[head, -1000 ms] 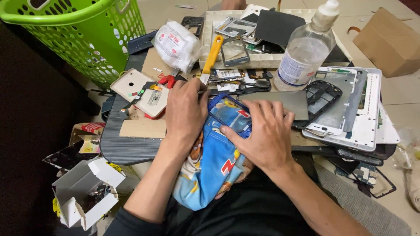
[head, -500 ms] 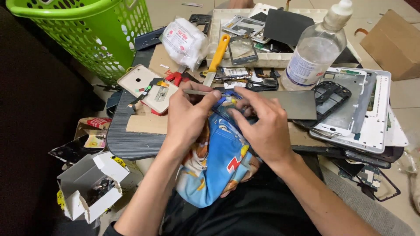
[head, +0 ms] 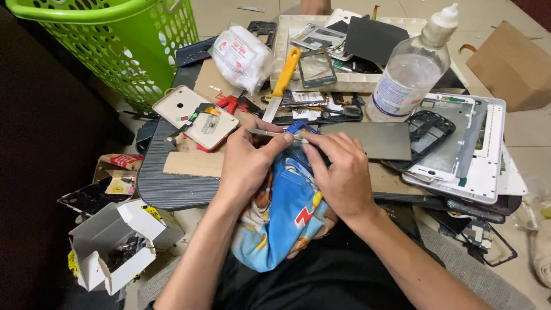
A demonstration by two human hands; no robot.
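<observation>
- We pinch a thin metal tool [head: 265, 132], likely tweezers, between the thumb and fingers of our left hand [head: 248, 163], just left of centre in the frame; its tip pokes leftward past the knuckles.
- Our right hand [head: 343, 172] sits right beside it, fingers curled inward and fingertips meeting the left hand's around a small blue part [head: 299, 127]; we cannot tell how much of that part the right fingers actually grip.
- Both hands rest over a blue cartoon-print cloth [head: 287, 221] spread across the lap at lower centre; whatever lies under the palms is hidden.
- Just right of the fingers lies a flat dark grey panel [head: 376, 140], its left edge covered by our right hand.
- Above the hands, a yellow-handled knife [head: 281, 83] leans against a shallow white tray [head: 281, 54] of phone frames, whose far edge is cut off at the top.
- At upper right stands a clear plastic bottle [head: 410, 72]; below it, stacked white device housings [head: 479, 155].
- Left of the hands lies a beige phone back cover [head: 186, 112] on a dark ribbed board [head: 166, 186].
- A green laundry basket [head: 126, 46] fills the upper left, on a tiled floor [head: 528, 129]; an open white carton [head: 112, 247] sits lower left, its contents too dark to make out.
</observation>
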